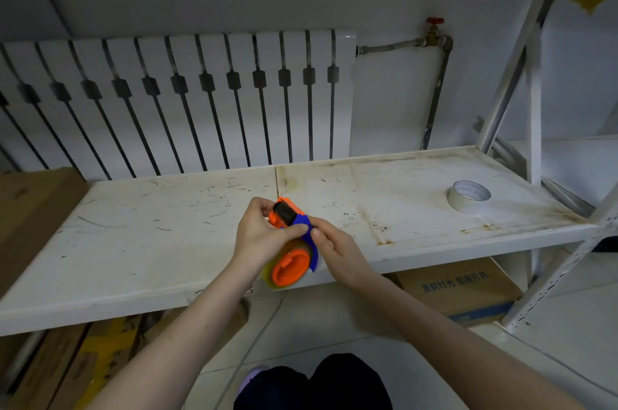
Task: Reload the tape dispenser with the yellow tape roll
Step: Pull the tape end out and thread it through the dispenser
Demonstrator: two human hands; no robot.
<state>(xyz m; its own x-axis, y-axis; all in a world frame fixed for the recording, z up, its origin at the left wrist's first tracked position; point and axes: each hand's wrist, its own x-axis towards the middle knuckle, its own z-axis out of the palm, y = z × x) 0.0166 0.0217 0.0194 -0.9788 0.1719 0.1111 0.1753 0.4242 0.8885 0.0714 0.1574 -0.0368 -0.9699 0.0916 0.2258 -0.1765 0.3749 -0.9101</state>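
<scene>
I hold an orange and blue tape dispenser over the front edge of a white shelf. A yellow tape roll sits around its orange hub. My left hand grips the dispenser's upper orange part with the black roller. My right hand pinches the blue frame from the right side. Both hands hide the middle of the dispenser.
An empty white tape core lies on the shelf at the right. A radiator stands behind the shelf. Shelf uprights rise at the right. Cardboard boxes sit below the shelf and at the left.
</scene>
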